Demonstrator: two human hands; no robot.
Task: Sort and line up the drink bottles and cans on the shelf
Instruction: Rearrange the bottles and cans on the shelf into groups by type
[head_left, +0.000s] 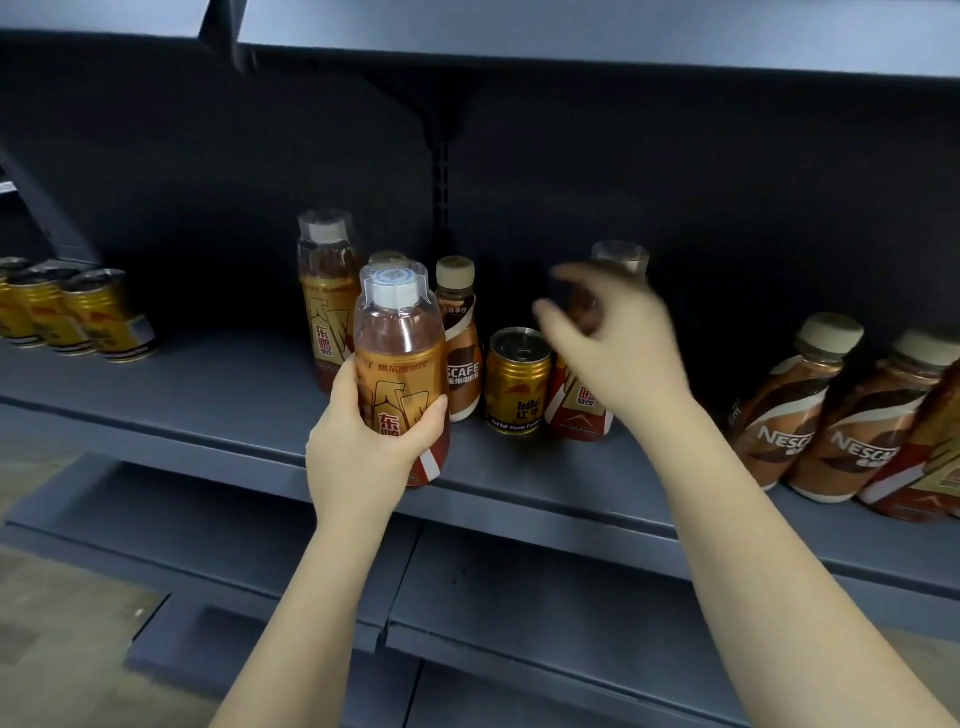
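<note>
Left hand (363, 441) grips clear amber-drink bottle with white cap (400, 374), centre frame, at grey shelf (208, 379) front edge. Right hand (618, 348) blurred – fingers spread (empty), hiding another bottle (576, 400).

light: dim, back of dark grey metal shelf (218, 379) in deep shadow | glare: small, on gold can's silver top (519, 344) | blur: right hand (613, 343) motion-smeared | edges: wide-angle bending, soft
</note>
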